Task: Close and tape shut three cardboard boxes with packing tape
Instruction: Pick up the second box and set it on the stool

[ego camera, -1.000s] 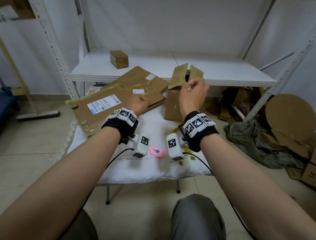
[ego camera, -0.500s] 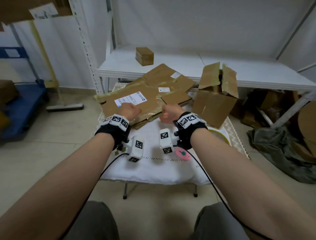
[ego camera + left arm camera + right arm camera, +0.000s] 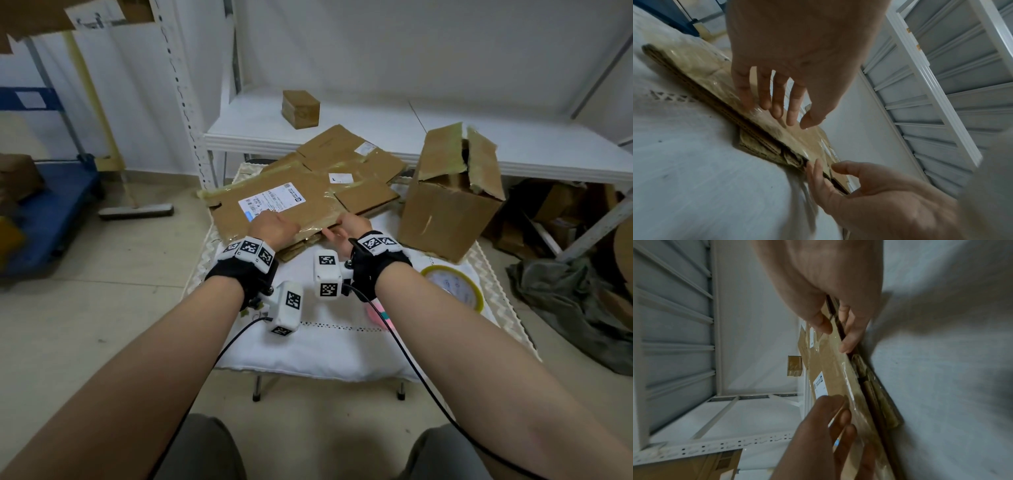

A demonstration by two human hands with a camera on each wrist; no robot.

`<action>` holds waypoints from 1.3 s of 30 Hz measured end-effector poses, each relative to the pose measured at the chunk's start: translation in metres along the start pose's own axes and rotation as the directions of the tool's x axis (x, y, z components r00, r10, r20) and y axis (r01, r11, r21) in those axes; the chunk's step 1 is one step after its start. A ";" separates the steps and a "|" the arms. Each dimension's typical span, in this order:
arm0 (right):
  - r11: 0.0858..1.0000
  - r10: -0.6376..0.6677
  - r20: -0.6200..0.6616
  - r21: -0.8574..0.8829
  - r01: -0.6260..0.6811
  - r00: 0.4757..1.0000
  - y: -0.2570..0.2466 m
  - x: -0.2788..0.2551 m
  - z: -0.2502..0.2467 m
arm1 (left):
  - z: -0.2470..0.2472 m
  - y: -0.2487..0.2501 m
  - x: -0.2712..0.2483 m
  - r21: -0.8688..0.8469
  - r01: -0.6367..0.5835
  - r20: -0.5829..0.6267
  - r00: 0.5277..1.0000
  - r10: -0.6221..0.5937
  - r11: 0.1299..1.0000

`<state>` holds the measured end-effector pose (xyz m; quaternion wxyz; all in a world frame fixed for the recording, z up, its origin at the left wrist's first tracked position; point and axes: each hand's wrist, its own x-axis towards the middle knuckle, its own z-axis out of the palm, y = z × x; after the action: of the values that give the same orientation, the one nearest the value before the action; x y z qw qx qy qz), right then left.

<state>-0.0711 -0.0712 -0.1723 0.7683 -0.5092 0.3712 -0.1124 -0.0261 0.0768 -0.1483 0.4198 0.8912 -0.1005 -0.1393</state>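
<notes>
A stack of flattened cardboard boxes lies on the white-clothed table (image 3: pixel 342 346). The top flattened box (image 3: pixel 308 202) (image 3: pixel 701 65) (image 3: pixel 838 369) bears a white label and shiny tape. My left hand (image 3: pixel 274 224) (image 3: pixel 789 118) rests on it near the label, fingers straight and spread. My right hand (image 3: pixel 342 229) (image 3: pixel 835 332) pinches its near edge, thumb on top and fingers beneath. An upright box (image 3: pixel 448 212) stands at the right, its top flaps raised. A yellowish tape roll (image 3: pixel 452 286) lies flat by my right forearm.
A small taped box (image 3: pixel 300 109) sits on the white shelf (image 3: pixel 376 137) behind the table. A pink object (image 3: pixel 375 313) lies half hidden under my right arm. Loose cardboard and a dark cloth (image 3: pixel 565 301) clutter the floor at the right. A blue cart (image 3: pixel 51 205) stands left.
My right hand left the upright box's flaps, moved left to the flattened stack, and took hold of the top box's near edge. The left hand's fingers spread out flat on it.
</notes>
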 end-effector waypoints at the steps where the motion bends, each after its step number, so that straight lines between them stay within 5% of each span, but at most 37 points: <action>1: 1.000 -0.009 -0.017 -0.011 0.009 1.000 -0.002 0.001 0.000 | 0.000 0.000 0.000 0.000 0.000 -0.007 1.000 0.000 1.000; 8: 0.997 0.007 -0.116 -0.075 -0.016 0.993 -0.006 0.001 0.009 | 0.004 -0.005 0.003 -0.010 -0.016 -0.064 0.998 0.015 1.000; 28: 0.952 -0.209 0.050 0.238 0.192 0.977 -0.039 -0.040 0.037 | -0.047 -0.014 0.004 -0.123 0.025 -0.403 0.912 -0.073 0.992; 35: 0.918 -0.292 0.120 0.314 0.243 0.949 -0.060 -0.088 0.038 | -0.058 -0.019 -0.020 -0.414 -0.040 -0.518 0.832 -0.200 0.909; 39: 0.908 -0.313 0.109 0.325 0.264 0.943 -0.064 -0.106 0.031 | -0.057 -0.017 -0.036 -0.386 -0.246 -0.686 0.721 -0.098 0.889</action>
<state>-0.1108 -0.0203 -0.0627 0.8397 -0.4408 0.2073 -0.2400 -0.0398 0.1392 -0.1203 0.6266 0.7508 0.0611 0.1999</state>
